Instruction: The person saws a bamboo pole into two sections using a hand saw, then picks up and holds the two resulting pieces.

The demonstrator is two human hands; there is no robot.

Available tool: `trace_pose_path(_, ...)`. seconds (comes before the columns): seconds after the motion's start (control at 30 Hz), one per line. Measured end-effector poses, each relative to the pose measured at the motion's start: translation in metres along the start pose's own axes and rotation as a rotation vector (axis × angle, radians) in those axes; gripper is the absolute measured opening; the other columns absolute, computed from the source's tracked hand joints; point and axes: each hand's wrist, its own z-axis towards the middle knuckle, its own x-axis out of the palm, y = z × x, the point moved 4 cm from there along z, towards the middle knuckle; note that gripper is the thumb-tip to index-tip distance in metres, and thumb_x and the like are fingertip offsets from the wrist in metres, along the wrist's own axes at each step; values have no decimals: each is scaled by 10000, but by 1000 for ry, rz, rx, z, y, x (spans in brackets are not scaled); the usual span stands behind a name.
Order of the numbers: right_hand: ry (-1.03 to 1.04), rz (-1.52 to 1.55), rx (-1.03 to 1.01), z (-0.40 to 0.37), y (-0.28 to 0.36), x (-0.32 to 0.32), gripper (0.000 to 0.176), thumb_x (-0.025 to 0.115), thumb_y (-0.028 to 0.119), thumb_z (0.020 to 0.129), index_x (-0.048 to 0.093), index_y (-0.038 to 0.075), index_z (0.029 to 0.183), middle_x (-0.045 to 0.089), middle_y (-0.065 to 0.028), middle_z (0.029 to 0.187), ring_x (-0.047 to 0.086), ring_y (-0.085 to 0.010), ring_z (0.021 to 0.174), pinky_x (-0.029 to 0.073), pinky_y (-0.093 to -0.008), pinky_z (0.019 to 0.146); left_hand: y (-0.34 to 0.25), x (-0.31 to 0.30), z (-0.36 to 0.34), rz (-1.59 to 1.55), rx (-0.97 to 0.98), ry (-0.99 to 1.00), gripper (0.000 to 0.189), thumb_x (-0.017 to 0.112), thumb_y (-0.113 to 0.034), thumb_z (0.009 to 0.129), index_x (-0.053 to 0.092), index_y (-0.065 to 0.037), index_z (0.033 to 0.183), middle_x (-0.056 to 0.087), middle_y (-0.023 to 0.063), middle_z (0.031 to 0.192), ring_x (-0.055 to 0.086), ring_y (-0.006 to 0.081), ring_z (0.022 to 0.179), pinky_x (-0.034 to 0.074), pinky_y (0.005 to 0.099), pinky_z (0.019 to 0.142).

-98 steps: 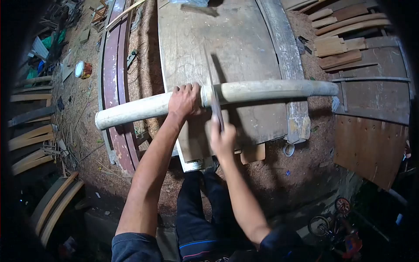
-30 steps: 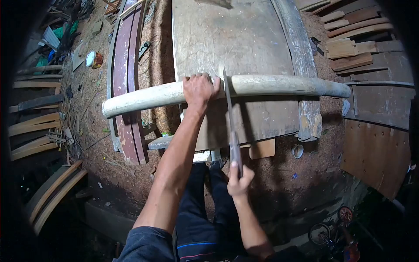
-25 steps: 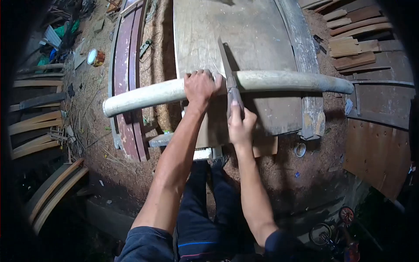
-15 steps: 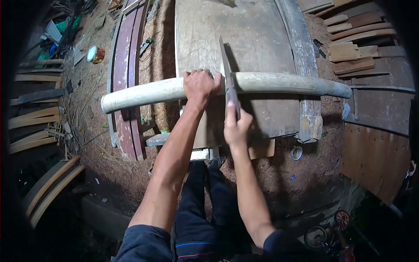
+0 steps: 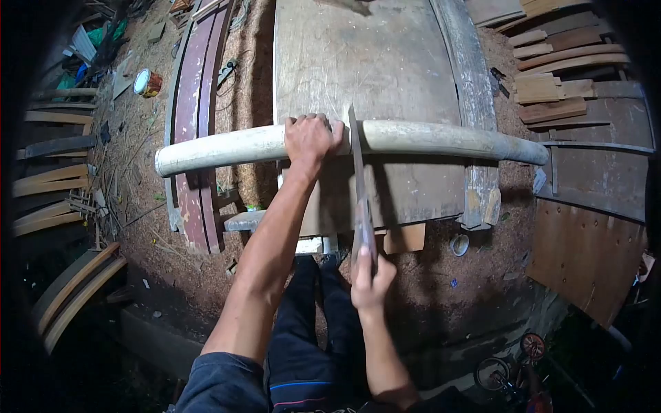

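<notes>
A long, pale round pole (image 5: 427,136), slightly curved, lies crosswise over the wooden workbench (image 5: 372,62), both ends jutting past its sides. My left hand (image 5: 311,141) grips the pole near its middle, fingers wrapped over the top. Just right of it, the blade of a handsaw (image 5: 359,168) crosses the pole, its tip showing a little beyond the far side. My right hand (image 5: 372,281) is closed around the saw's handle, drawn back toward my body below the bench's near edge. The blade's lower side is hidden against the pole.
Maroon painted boards (image 5: 193,117) stand left of the bench, under the pole's left part. Curved wooden pieces (image 5: 82,296) are stacked at far left, more planks (image 5: 558,89) at right. A paint can (image 5: 147,82) and a round tin (image 5: 460,244) sit on the shaving-covered ground.
My right hand has pulled the saw back toward my body, so less blade reaches past the pole. My left hand keeps its hold, and the view has shifted slightly.
</notes>
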Motion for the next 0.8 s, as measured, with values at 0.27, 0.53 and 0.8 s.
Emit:
trace_pose_path(0.27,10,-33,11,41,0,21,365,569,258,971,625,-36,763,547,-65,591,510,-107,576,389,-338,521,2,4,-12,-6,71,-58,440,507,-462,873,748,-102,800,714,162,831,691,294,831,403,448,948)
trace_pose_path(0.53,54,242,234,91,15,17,456,549,315,995,526,74,609,437,50,508,408,-63,436,303,-268,424,3,3,11,49,-45,113,430,493,-415,873,735,-76,768,704,166,790,686,321,751,432,438,875)
trace_pose_path(0.8,-232,490,-294,87,95,-64,412,565,244,984,479,71,620,438,40,519,397,-41,444,275,-226,415,-3,-5,-22,-45,69,-108,330,503,-341,892,646,-48,948,683,151,868,645,310,891,422,430,867)
